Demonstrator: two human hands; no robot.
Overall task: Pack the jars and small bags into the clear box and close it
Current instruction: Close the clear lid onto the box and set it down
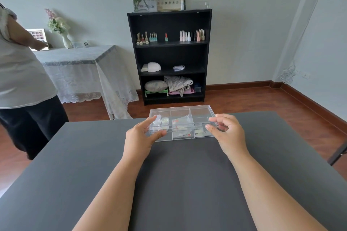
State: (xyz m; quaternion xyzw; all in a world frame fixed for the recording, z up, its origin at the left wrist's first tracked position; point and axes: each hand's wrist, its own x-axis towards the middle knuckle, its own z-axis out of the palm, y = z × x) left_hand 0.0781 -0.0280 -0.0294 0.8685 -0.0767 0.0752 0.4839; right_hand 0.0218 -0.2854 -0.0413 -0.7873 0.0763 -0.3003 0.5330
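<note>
We see one clear box (183,124) with dividers on the desk (187,174), holding small jars (164,121) and bags (181,124), exact count unclear. Our left hand (139,137) and right hand (225,131) each pinch an end, grip closed on it.

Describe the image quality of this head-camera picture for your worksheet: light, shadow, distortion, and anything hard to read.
Head view: soft, even daylight, with only faint shadows under the hands on the grey table. The wide lens bends the wall edge at right. The clear box is hard to read: its transparent walls blur the jars and bags inside. The left hand and right hand grip its ends.
</note>
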